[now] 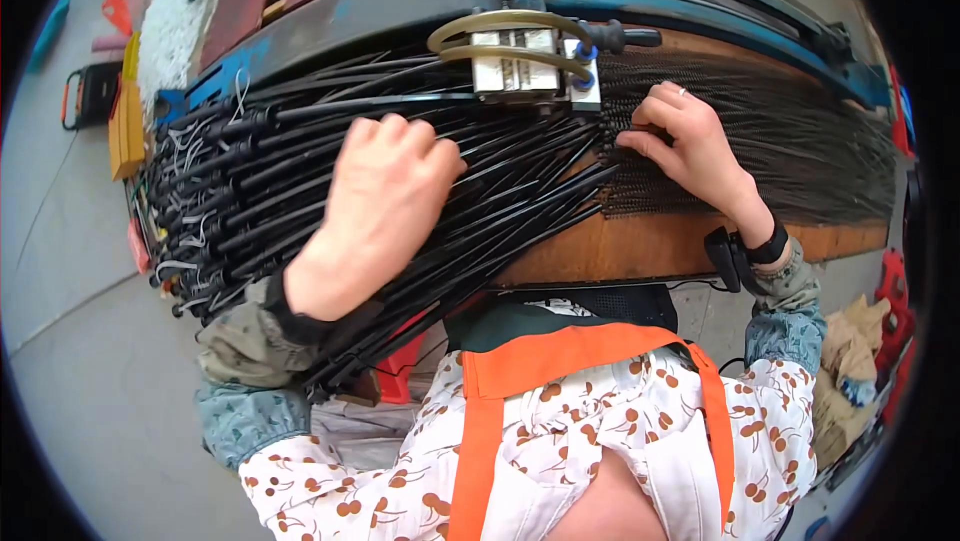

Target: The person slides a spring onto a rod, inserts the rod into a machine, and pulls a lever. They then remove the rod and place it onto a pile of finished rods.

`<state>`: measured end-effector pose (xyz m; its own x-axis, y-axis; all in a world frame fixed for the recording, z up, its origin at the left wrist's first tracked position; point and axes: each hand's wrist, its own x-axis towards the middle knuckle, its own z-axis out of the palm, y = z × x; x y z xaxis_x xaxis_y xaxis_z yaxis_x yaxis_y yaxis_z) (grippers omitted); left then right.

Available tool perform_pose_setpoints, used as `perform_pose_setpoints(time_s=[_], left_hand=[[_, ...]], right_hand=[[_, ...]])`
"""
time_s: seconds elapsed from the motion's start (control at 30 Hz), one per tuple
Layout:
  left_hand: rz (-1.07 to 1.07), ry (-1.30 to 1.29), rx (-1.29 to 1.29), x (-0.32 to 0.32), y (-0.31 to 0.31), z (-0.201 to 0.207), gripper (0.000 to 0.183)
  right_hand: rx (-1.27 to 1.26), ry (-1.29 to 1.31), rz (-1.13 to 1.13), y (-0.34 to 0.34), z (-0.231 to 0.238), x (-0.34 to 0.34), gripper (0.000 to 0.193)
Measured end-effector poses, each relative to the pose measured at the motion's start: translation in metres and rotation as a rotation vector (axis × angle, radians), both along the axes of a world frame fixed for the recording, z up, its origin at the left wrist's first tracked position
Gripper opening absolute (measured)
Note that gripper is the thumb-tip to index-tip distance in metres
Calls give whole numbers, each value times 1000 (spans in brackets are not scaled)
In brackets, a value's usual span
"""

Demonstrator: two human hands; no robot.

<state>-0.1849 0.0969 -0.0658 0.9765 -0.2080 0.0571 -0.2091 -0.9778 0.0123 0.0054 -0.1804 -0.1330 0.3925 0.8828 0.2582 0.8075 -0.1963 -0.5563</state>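
Note:
Many slender black rods (290, 176) lie side by side over the left half of the wooden bench, their thicker ends with grey string loops at the far left. Over them hovers or rests my left hand (375, 206), fingers curled in; what they hold is hidden beneath the hand. To the right, rows of thin, dark, beaded-looking strands (760, 141) spread across the wood. At the rods' narrow tips, my right hand (690, 141) is bent over the strands, thumb and forefinger drawn close together. Anything pinched there is too small to tell. Beyond both hands stands a metal clamp block (515, 66) with looped hoses.
A blue-grey rail (680, 6) runs along the bench's far side. The bare brown wood (620, 251) shows at the near edge. A yellow box (127, 126) and black case (90, 96) stand left. At right are red items (893, 286) and crumpled brown material (850, 341).

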Motion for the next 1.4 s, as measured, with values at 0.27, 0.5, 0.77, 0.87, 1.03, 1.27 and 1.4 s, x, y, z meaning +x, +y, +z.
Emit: perform_pose_setpoints(time_s=[0.27, 0.5, 0.77, 0.87, 1.03, 1.27, 1.4], left_hand=[[117, -29, -136, -16, -9, -33, 19], [62, 75, -218, -8, -30, -5, 31], [4, 231, -121, 5, -44, 29, 22], [-86, 232, -75, 27, -55, 37, 17], [-123, 97, 127, 64, -75, 59, 22], [-325, -217, 123, 156, -66, 105, 38], [-494, -169, 38, 198, -103, 65, 44]], right_hand=[[-198, 116, -23, 16, 0, -3, 17], [84, 166, 18, 19, -6, -16, 21], [340, -430, 73, 1, -5, -16, 35], [298, -418, 68, -19, -14, -17, 45], [413, -441, -63, -21, -1, -2, 55], [316, -305, -641, -124, -1, 64, 54], [221, -389, -561, -176, 8, 116, 50]])
